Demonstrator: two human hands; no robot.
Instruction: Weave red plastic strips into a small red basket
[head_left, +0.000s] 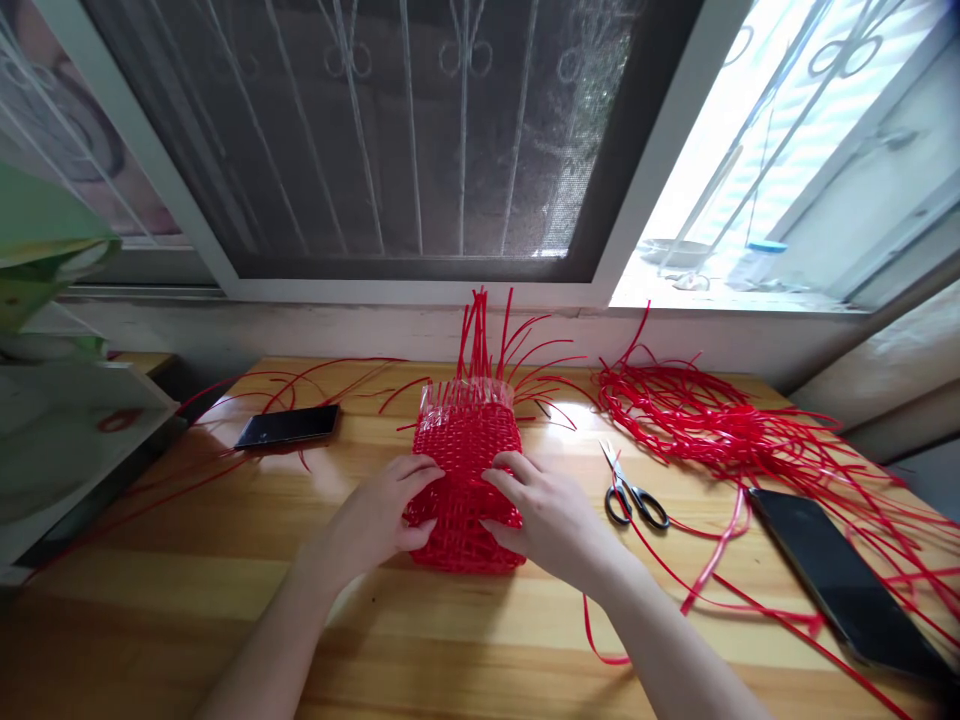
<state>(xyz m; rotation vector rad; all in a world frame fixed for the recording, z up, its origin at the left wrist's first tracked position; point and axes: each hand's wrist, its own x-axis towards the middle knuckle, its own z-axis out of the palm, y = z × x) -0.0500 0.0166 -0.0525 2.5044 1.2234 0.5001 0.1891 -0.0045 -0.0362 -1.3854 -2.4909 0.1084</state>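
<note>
A red woven basket lies on the wooden table in front of me, its loose strands standing up and fanning out at the far end. Clear plastic or tape wraps its far edge. My left hand grips the left side, thumb below and fingers above on the weave. On the opposite side my right hand holds it the same way, fingertips pressed on the red strips. Parts of both sides of the basket are hidden under my hands.
Scissors with black handles lie to the right, beside a tangled bundle of red strips. A black phone rests at the right, a smaller one at the left. Loose strips trail across the table. A window stands behind.
</note>
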